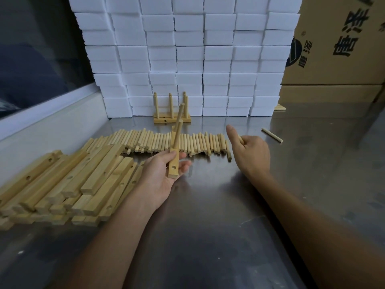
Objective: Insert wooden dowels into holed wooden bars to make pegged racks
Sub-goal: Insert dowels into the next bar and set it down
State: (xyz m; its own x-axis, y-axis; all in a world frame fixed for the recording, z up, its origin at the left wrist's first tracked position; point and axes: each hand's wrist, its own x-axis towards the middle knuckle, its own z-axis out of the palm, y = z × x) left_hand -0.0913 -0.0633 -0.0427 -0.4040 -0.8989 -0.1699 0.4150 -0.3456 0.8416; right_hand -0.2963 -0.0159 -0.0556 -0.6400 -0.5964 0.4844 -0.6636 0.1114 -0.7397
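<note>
A brushed stainless-steel worktop (208, 215) fills the view, dull grey and reflective, with faint scratches and smears. Along its left edge runs a low white ledge (52, 126) below a dark window pane (37, 59). Against the back edge rises a tall wall of stacked white foam blocks (187, 49), and brown printed cardboard cartons (337, 49) stand at the back right corner.

The left hand (164, 174) is palm up over the middle of the worktop, its fingers curled round a pale holed wooden bar (173, 165) that carries two round wooden dowels (178, 130) standing up from it; an empty hole shows near the bar's close end. The right hand (250, 151) hovers to the right, fingers folded in on a short dowel (240, 139) whose tip just shows, thumb stretched out.

A heap of plain holed wooden bars (68, 184) lies by the left edge. Behind the hands, a long row of loose pale dowels (166, 142) lies side by side. A finished pegged wooden rack (172, 113) stands touching the foam wall. One stray dowel (271, 135) lies alone towards the right.
</note>
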